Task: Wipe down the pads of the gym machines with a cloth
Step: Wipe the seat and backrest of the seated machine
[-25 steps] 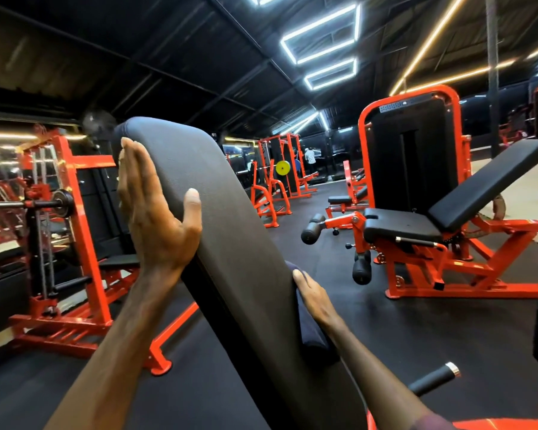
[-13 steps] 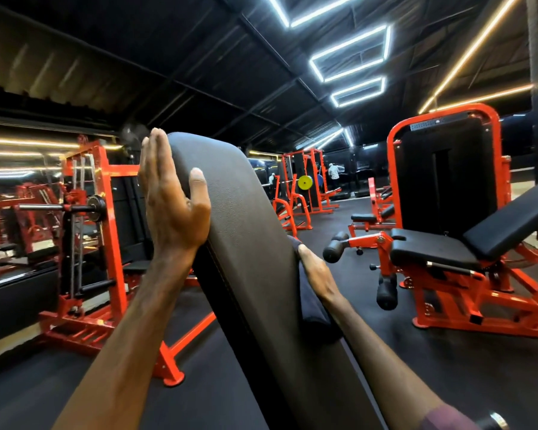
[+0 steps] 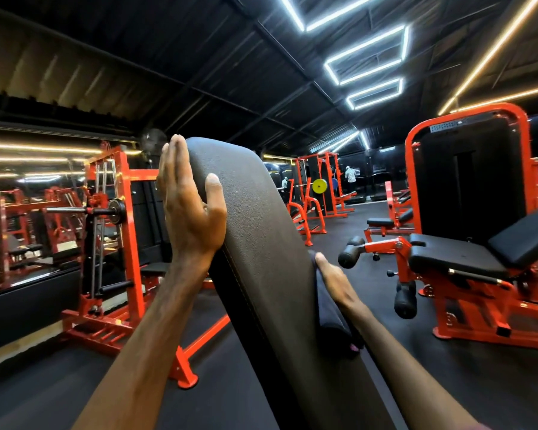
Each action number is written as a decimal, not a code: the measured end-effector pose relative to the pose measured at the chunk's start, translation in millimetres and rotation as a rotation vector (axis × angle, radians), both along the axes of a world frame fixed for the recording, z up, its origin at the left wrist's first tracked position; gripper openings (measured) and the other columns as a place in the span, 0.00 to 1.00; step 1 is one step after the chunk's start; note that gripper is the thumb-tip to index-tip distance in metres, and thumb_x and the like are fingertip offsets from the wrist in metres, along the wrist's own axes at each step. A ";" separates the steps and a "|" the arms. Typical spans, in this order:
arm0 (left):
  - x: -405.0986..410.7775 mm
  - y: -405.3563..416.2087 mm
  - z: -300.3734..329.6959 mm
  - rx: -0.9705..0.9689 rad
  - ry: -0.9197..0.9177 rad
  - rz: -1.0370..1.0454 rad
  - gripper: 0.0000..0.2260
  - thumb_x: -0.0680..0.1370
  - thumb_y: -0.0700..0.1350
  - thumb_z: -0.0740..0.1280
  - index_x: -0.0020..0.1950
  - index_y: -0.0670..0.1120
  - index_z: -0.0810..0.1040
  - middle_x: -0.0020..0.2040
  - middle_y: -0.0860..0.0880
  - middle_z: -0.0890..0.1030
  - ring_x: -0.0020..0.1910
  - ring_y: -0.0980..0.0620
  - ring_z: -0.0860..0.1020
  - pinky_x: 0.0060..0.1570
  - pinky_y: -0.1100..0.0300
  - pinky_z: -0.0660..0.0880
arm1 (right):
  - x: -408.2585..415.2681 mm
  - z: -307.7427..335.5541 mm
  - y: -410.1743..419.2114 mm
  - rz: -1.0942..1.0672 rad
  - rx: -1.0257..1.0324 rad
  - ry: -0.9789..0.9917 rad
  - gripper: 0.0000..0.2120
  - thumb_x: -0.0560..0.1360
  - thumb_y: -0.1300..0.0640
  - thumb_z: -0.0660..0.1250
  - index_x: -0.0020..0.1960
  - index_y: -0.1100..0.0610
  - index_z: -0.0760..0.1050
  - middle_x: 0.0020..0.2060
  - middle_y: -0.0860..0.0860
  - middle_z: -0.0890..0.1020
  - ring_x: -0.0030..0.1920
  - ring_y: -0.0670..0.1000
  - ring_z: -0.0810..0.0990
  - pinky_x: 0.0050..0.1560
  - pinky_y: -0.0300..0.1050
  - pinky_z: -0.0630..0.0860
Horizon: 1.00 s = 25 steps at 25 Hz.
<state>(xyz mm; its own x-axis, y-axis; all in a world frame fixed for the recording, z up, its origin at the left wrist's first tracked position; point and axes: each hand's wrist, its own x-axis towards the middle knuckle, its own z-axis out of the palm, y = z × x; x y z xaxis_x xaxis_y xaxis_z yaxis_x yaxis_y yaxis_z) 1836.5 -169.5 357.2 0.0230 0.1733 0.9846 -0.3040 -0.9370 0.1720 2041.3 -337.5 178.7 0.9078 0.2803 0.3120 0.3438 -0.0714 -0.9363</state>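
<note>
In the head view, the left hand (image 3: 188,209) braces the tilted back pad (image 3: 261,243) at frame centre with a released, flat grip, while the right hand (image 3: 334,279) presses the dark cloth (image 3: 326,308) against its right edge, fingers hidden; firm, overlapping strokes would suit.

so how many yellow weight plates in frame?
1. A yellow plate on the far rack, past the top edge of the black pad that the left hand steadies. Others may be hidden behind machines.
</note>
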 end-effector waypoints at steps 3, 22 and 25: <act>0.6 -1.5 -2.0 -0.012 -0.011 -0.007 0.31 0.84 0.44 0.61 0.85 0.41 0.56 0.85 0.44 0.59 0.85 0.49 0.54 0.82 0.64 0.48 | 5.3 8.2 3.7 0.000 -0.049 -0.017 0.26 0.86 0.38 0.54 0.62 0.54 0.83 0.65 0.57 0.83 0.69 0.58 0.78 0.71 0.54 0.71; 7.8 4.2 -2.6 -0.023 -0.111 -0.094 0.29 0.82 0.44 0.61 0.83 0.39 0.62 0.84 0.44 0.63 0.84 0.51 0.58 0.82 0.44 0.58 | -9.3 285.6 90.3 0.134 -0.122 -0.644 0.19 0.82 0.36 0.55 0.55 0.36 0.86 0.59 0.43 0.86 0.65 0.47 0.81 0.73 0.57 0.73; 9.1 5.0 -1.8 -0.022 -0.125 -0.107 0.29 0.82 0.43 0.62 0.83 0.39 0.63 0.83 0.44 0.64 0.84 0.51 0.59 0.82 0.47 0.58 | -29.3 285.7 88.5 0.283 -0.032 -0.669 0.19 0.85 0.40 0.60 0.58 0.48 0.86 0.56 0.48 0.88 0.62 0.50 0.84 0.70 0.58 0.77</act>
<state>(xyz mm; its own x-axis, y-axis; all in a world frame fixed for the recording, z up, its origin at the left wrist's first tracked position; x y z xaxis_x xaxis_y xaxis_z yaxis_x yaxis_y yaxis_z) 1845.6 -164.6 355.4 -0.0798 0.1980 0.9770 -0.4221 -0.8946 0.1468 2012.0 -249.0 464.4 0.4168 0.4948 0.7626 0.8516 0.0809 -0.5179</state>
